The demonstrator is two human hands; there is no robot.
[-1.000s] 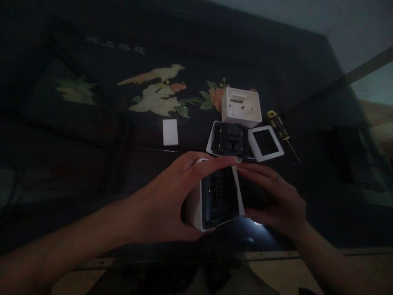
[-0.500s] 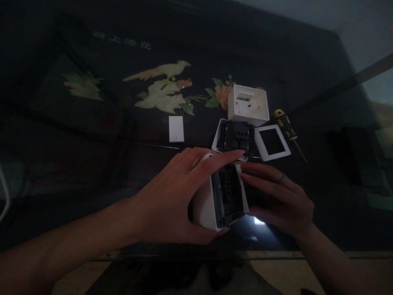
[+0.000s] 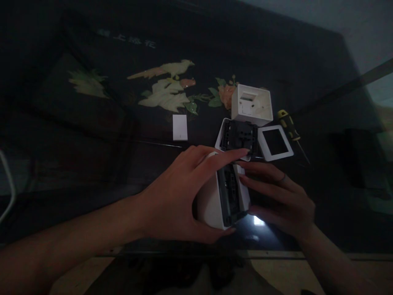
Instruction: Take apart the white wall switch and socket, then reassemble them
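Wrapped around a white switch box (image 3: 210,200) from the left is my left hand (image 3: 172,200), its thumb on the lower edge and its index finger along the top. A dark switch frame (image 3: 229,190) fills the box's facing side. My right hand (image 3: 282,200) pinches a white switch plate (image 3: 244,190), which overlaps the right part of the dark frame; whether it is seated cannot be seen. Just beyond the fingertips a dark switch frame with a white cover beneath it (image 3: 241,135) lies on the table.
An open white mounting box (image 3: 253,102) stands behind. A white cover frame (image 3: 276,143) and a yellow-and-black screwdriver (image 3: 288,125) lie to the right. Another white switch plate (image 3: 180,128) rests on the dark, glossy table (image 3: 123,164) with its bird-and-flower inlay.
The white plate at my right fingers has turned and moved left across the dark frame, showing more of its face. The view has shifted slightly. Both holds stay the same.
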